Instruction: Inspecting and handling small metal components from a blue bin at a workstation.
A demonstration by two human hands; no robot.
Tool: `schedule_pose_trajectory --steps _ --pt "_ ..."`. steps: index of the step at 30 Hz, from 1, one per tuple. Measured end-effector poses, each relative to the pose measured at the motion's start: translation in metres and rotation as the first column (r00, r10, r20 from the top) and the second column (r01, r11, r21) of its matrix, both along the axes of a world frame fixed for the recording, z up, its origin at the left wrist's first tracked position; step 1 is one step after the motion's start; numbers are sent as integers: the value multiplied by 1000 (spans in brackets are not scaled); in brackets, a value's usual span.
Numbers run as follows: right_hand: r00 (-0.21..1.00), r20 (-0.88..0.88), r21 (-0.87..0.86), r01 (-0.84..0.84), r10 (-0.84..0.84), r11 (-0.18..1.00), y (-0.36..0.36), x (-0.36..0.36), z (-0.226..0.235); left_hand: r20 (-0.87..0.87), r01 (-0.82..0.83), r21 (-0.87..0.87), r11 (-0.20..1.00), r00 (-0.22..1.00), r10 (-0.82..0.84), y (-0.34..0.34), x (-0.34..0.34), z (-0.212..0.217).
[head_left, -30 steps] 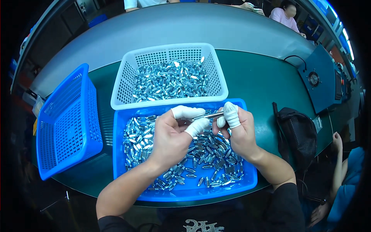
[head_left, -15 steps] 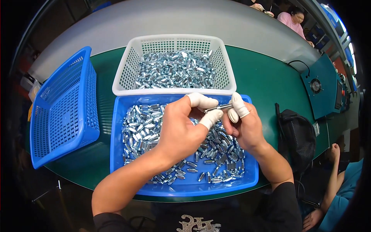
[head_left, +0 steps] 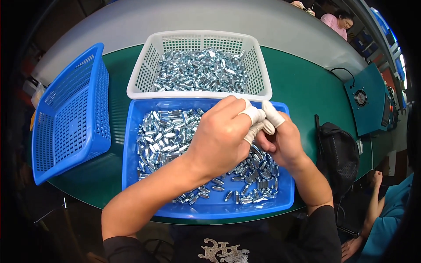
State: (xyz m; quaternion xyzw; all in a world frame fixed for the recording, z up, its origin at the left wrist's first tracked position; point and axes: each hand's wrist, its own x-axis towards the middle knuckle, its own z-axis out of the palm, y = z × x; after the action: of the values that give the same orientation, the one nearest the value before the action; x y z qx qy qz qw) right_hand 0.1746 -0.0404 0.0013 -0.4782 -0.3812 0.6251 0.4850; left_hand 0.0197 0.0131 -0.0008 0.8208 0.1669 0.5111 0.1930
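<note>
With white finger cots point(head_left: 273, 115) bunched together, the left hand point(head_left: 222, 133) and right hand point(head_left: 284, 139) meet above the blue tray point(head_left: 206, 214), whether clasping a part I cannot tell, while loose hexagonal metal standoffs point(head_left: 163, 136) lie below the grip, long axes at mixed angles, neither hand clearly nearer.

Left hand point(head_left: 221, 133) and right hand point(head_left: 285, 138) meet above a blue tray point(head_left: 210, 214) of metal parts point(head_left: 164, 136); whether their white-capped fingers point(head_left: 272, 115) pinch one is hard to tell. Behind, a white basket point(head_left: 199, 95) holds more. A blue basket point(head_left: 66, 127) stands left, a black bag point(head_left: 338, 153) right.
</note>
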Motion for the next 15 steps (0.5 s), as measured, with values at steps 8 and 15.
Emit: schedule_pose_trajectory --steps 8,15 --pt "919 -303 -214 -324 253 921 9 8 -1 -76 39 -146 988 996 -51 -5 -3 9" --pt "895 -325 -162 -372 306 914 8 10 -4 -66 52 -134 990 996 -62 -5 -2 10"
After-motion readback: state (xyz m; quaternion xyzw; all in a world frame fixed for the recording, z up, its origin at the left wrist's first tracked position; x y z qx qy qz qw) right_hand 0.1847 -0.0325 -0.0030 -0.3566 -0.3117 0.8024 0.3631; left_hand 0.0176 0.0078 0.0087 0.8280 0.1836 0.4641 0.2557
